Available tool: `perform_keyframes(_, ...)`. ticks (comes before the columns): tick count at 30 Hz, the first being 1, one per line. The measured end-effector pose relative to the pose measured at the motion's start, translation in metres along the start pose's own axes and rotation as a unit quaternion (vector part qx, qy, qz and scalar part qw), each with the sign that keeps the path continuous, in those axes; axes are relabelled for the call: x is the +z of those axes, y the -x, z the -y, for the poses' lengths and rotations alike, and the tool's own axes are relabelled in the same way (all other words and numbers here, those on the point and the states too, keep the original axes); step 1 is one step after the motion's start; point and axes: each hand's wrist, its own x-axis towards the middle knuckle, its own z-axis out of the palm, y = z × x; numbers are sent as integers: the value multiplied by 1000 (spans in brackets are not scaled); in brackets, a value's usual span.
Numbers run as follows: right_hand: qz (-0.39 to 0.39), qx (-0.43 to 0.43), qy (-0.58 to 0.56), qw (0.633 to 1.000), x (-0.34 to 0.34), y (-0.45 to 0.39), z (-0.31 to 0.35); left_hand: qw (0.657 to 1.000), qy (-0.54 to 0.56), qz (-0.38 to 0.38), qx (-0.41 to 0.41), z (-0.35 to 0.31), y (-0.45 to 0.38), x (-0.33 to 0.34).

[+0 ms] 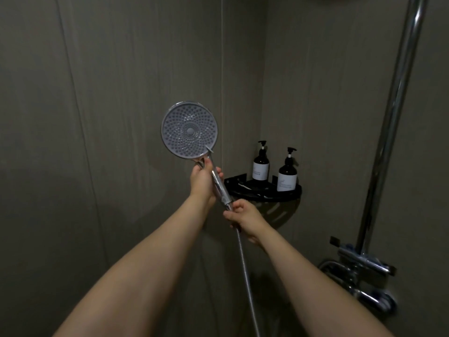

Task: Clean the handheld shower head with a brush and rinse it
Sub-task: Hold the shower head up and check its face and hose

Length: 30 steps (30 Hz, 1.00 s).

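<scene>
The handheld shower head [189, 130] is a round grey disc with many small nozzles, and its face is turned toward me. It is held upright in front of the grey wall. My left hand [202, 182] grips the chrome handle just below the disc. My right hand [245, 216] is closed around the bottom end of the handle, where the metal hose [245, 271] joins it. The hose hangs down toward the bottom edge of the view. No brush shows clearly in the frame.
A black corner shelf [263, 192] to the right of my hands carries two dark pump bottles [261, 164] [287, 172]. A chrome riser pipe [391, 117] runs up the right wall above the chrome mixer tap [362, 273]. Grey wall panels meet in the corner behind.
</scene>
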Motion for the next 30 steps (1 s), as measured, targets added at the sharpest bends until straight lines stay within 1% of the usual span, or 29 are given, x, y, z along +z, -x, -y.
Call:
perform_keyframes(3, 55, 51, -99, 992, -1, 5, 7, 1000, -9, 1, -3, 1, -1, 2)
perform_keyframes(5, 63, 56, -77, 993, -3, 5, 8, 1000, -12, 3, -4, 3, -2, 2)
perform_keyframes(6, 60, 46, -42, 996, -3, 4, 7, 1000, -7, 5, -4, 4, -2, 1)
perform_keyframes(8, 33, 23, 20, 999, -2, 3, 7, 1000, 8, 12, -6, 5, -1, 1)
perform_keyframes(10, -4, 8, 38, 999, -2, 1, 5, 1000, 12, 20, -9, 5, 1, 2)
perform_keyframes(12, 3, 5, -2, 1000, 0, 2, 4, 1000, 11, 24, -10, 4, 1, 4)
perform_keyframes(14, 32, 34, -83, 995, 1, 3, 6, 1000, 4, 25, -10, 4, -1, 4)
perform_keyframes(15, 40, 48, -101, 993, 1, 3, 8, 1000, 0, 26, -11, 4, -1, 4)
perform_keyframes(16, 43, 51, -91, 994, 0, 3, 9, 1000, -5, 26, -11, 4, -2, 3)
perform_keyframes(18, 37, 33, -19, 999, 0, 2, 10, 1000, -7, 24, -11, 5, -4, 3)
perform_keyframes(20, 12, 9, 41, 999, -1, 0, 8, 1000, 5, 23, -11, 5, -4, 4)
perform_keyframes(22, -13, -2, 36, 999, -2, -1, 6, 1000, 10, 25, -11, 6, -5, 5)
perform_keyframes(26, 22, 19, -58, 998, -1, 1, 9, 999, 2, 32, -13, 7, -6, 6)
perform_keyframes(28, 26, 20, -49, 998, -3, 2, 10, 999, -3, 32, -12, 7, -6, 7)
perform_keyframes(30, 24, 7, 0, 1000, -4, 1, 8, 999, -5, 30, -9, 8, -6, 8)
